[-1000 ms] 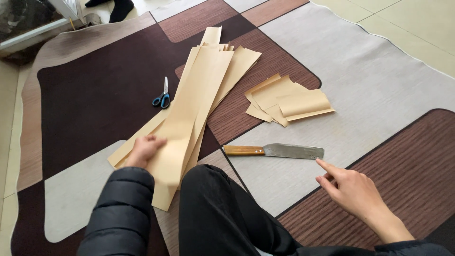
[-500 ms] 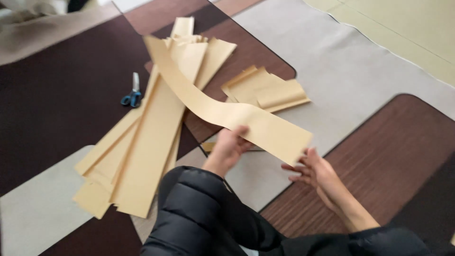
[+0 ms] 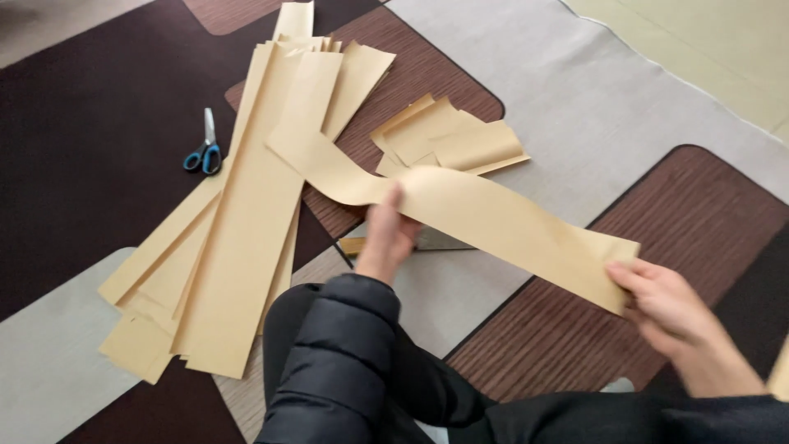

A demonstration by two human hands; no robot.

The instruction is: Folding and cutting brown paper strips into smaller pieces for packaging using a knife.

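From the head camera I saw my left hand closed around the middle of a long tan paper strip, thumb up over its top edge and the other fingers hidden behind the sheet. My right hand pinched the strip's near corner, thumb on top, fingers curled underneath and only partly showing. The strip hung in a curve above the rug, its far end lying on the pile of strips. I counted one pair of blue-handled scissors left of that pile and one smaller heap of paper pieces beyond my hands. How many strips the pile held I could not tell. A knife lay mostly hidden behind my left hand and the strip.
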